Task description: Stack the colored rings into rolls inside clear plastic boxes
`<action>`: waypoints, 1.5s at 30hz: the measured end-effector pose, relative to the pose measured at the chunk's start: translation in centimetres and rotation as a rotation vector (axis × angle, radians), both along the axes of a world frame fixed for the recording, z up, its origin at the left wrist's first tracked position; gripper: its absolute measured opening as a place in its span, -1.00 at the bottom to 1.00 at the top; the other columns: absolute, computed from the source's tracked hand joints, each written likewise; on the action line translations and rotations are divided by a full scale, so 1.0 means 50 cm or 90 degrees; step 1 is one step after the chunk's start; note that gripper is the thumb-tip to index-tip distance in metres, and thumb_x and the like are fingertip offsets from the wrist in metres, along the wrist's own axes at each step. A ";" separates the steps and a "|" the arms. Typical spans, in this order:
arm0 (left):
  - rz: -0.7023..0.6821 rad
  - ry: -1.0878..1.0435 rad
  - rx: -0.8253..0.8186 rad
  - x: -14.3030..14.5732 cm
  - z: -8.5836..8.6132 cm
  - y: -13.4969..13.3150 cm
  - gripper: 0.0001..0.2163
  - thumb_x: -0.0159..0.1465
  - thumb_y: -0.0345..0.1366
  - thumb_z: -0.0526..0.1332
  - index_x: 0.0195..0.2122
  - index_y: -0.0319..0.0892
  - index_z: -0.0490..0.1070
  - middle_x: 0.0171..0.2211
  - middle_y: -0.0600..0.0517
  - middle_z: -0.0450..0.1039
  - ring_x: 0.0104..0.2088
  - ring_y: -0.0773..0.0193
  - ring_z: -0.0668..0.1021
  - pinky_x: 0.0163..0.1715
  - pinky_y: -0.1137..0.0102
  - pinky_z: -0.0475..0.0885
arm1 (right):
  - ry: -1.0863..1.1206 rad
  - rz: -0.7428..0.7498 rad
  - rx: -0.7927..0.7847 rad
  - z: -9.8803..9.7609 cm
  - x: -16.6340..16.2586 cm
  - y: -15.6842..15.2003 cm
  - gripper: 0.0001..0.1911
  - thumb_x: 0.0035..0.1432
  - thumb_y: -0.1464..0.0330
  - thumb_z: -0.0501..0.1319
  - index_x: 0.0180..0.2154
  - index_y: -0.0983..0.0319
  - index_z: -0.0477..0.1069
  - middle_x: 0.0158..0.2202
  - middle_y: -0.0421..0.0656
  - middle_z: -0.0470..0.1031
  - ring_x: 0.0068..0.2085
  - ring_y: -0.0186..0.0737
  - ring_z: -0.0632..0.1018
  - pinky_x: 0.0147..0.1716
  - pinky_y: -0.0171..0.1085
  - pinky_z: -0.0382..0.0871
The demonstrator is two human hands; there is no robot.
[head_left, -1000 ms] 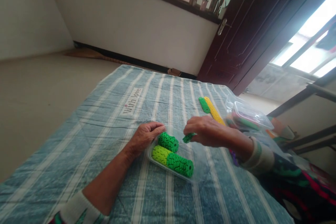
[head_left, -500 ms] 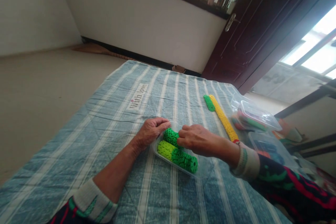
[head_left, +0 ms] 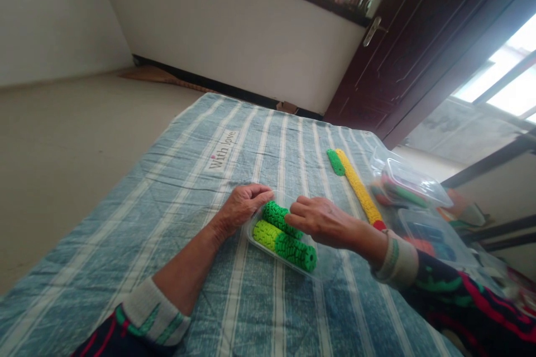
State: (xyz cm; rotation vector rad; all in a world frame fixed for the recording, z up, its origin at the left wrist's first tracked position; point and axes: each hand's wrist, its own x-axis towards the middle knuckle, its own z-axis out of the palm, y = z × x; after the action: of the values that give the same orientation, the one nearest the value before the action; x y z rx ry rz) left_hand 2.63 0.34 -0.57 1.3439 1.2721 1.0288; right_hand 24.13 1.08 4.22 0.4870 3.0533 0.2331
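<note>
A clear plastic container (head_left: 273,255) lies on the striped cloth, holding two rows of stacked, notched foam-like discs. The near row is lime discs (head_left: 264,236) followed by green discs (head_left: 295,251); the far row is a green stack (head_left: 278,216). My left hand (head_left: 243,205) pinches the container's far left edge between thumb and fingers. Over the right part of the far green stack is my right hand (head_left: 316,217), its fingers curled together. Whatever those fingertips hold, if anything, is hidden.
A long yellow row of discs (head_left: 359,188) lies to the right, beside a short green row (head_left: 335,162) and a red piece (head_left: 379,225). Clear containers (head_left: 412,183) with coloured pieces stand at the table's right edge. A dark red door (head_left: 389,50) is behind.
My right hand has shifted slightly right and off the far green stack, so more of its right end shows. My left hand stays at the container's edge.
</note>
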 end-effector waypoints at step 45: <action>0.003 -0.024 -0.069 -0.013 0.007 0.007 -0.67 0.06 -0.02 0.32 -0.30 -0.16 0.57 -0.44 0.07 0.50 -0.40 0.26 0.44 -0.39 0.42 0.34 | 0.024 -0.612 -0.019 -0.051 0.224 0.357 -0.47 -0.06 0.35 0.37 0.02 0.22 0.46 -0.05 -0.02 0.45 -0.03 0.00 0.47 -0.20 -0.27 0.29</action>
State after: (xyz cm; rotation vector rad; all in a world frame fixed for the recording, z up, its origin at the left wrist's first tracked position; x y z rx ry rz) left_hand 1.97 0.70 -0.21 1.2346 1.2850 0.9707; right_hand 35.31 18.93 1.69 1.8280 2.4593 0.1236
